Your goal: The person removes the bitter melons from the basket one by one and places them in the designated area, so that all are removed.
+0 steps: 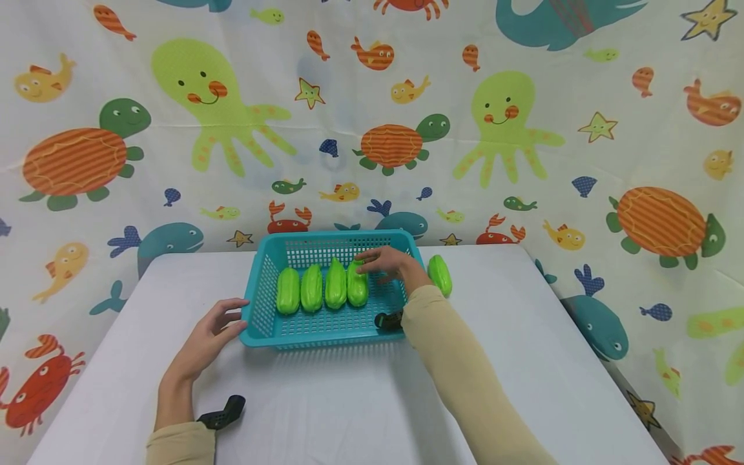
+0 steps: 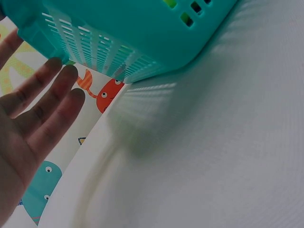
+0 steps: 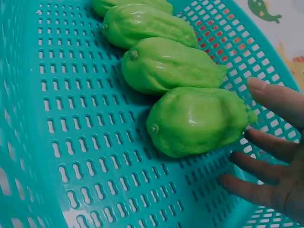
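Note:
A turquoise perforated basket (image 1: 325, 340) holds several glossy green gourd-like vegetables (image 1: 312, 289), laid side by side toward its left. My right hand (image 1: 391, 261) is inside the basket, fingers spread, over the stem end of the rightmost gourd (image 3: 197, 121). In the right wrist view, its fingers are around that end but not closed on it; whether one touches is hard to tell. At the basket's left side, my left hand (image 1: 210, 332) has loosely extended fingers, with fingertips at or just by the rim. Another green gourd (image 1: 440, 276) lies outside, right of the basket.
The basket stands toward the back of a white-covered table (image 1: 325, 407). Behind it hangs a curtain (image 1: 325, 142) printed with sea animals. Black wrist devices (image 1: 223, 413) are strapped on both arms; the right one overlaps the basket's front right.

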The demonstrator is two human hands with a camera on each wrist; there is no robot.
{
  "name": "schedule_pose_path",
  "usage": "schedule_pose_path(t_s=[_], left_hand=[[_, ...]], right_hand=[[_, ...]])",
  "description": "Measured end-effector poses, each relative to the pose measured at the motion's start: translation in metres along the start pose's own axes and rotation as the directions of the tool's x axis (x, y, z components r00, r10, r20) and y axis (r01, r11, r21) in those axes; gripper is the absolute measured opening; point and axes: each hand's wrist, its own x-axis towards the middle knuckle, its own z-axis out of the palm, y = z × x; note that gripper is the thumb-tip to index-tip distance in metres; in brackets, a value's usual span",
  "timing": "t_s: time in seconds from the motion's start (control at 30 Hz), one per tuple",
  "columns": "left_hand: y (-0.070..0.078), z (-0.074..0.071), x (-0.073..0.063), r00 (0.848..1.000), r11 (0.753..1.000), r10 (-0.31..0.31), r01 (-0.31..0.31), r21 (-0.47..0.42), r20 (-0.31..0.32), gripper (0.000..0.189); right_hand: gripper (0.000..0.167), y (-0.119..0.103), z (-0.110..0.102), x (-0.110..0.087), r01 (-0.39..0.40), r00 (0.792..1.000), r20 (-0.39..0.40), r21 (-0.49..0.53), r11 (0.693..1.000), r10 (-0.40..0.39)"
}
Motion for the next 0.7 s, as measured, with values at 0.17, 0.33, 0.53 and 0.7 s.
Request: schedule_pose_path(t_s=[0.17,0.33,0.53,0.7], left_hand=[[0.001,-0.001,-0.001,1.0,1.0,0.012,-0.012,-0.008,0.003,0.051],[0.001,-0.001,-0.001,1.0,1.0,0.018,-0.018,-0.011,0.003,0.05],[0.001,-0.001,-0.001,1.0,1.0,0.016,-0.016,-0.016,0.006,0.05],[0.0,-0.001,-0.001,1.0,1.0,0.02,-0.02,-0.018,0.007,0.05]], right_hand=[[0.053,0.001,0.002,0.001,-0.019,1.0,0.021,-0.031,0.999,0.02],[0.057,0.0,0.006,0.002,-0.026,0.998,0.056,-0.06,0.998,0.029],[0.057,0.001,0.009,0.003,-0.042,0.998,0.043,-0.052,0.998,0.045],[0.058,0.004,0.012,0.006,-0.043,0.999,0.022,-0.03,0.999,0.044]])
